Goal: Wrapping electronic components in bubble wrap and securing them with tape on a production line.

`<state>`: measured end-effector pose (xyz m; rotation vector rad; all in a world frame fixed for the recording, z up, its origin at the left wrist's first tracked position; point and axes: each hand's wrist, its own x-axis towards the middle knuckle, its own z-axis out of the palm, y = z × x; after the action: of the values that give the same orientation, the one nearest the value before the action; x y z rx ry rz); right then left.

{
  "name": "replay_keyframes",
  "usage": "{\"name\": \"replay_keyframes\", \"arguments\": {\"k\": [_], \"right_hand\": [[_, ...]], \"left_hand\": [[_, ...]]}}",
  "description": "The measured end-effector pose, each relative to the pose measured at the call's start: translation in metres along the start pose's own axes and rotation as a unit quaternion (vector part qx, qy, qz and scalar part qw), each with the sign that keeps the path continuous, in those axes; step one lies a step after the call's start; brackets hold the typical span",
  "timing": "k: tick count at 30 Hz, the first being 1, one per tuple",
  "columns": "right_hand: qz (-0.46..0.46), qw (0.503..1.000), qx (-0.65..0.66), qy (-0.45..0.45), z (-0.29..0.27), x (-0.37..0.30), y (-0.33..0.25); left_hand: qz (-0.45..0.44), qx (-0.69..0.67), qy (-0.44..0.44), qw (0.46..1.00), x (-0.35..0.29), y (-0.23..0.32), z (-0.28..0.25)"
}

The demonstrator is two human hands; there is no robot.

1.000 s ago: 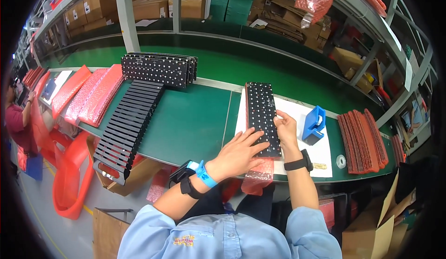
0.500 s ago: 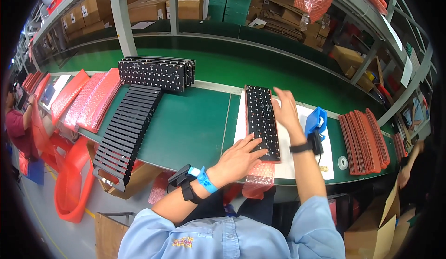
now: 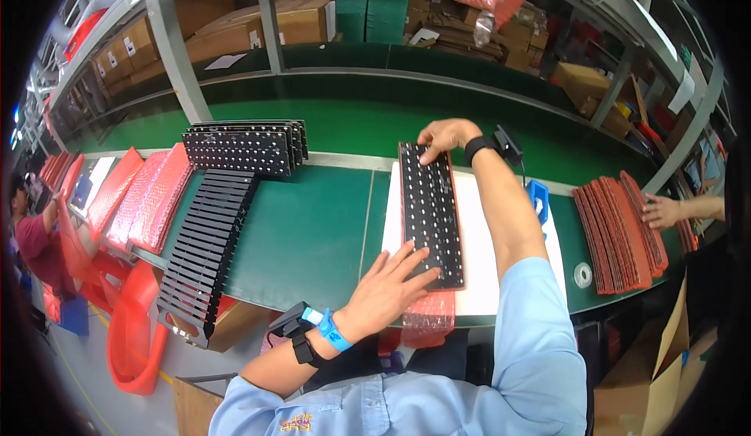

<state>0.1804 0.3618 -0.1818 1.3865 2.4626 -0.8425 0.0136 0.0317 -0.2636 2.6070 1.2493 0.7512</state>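
A long black keyboard circuit board dotted with small white spots lies lengthwise in front of me. Under it is a pink bubble-wrap sheet, which shows along its side and hangs past the near end. My left hand rests with spread fingers on the board's near end. At the far end my right hand bends over the corner, thumb on the face and fingers curled at the edge. A white sheet lies beneath, with a blue holder by my right forearm.
To the left, more boards stand upright behind a black slotted rack. Pink bubble-wrap packs lie beyond. At right are a tape roll and a row of pink packs, where another person's hand reaches in.
My right hand has moved from beside the board to its far end and bent over the corner. My left hand stays on the near end. Another person's hand has reached the right-hand packs.
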Motion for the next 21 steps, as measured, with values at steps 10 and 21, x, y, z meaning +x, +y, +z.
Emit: {"name": "replay_keyframes", "arguments": {"k": [10, 21], "right_hand": [[-0.152, 0.94, -0.051, 0.302, -0.045, -0.121, -0.067], [-0.221, 0.764, -0.214, 0.567, 0.109, -0.275, -0.138]], "left_hand": [[0.06, 0.022, -0.048, 0.997, -0.017, 0.038, 0.006], [-0.006, 0.028, -0.082, 0.996, 0.003, 0.037, 0.009]]}}
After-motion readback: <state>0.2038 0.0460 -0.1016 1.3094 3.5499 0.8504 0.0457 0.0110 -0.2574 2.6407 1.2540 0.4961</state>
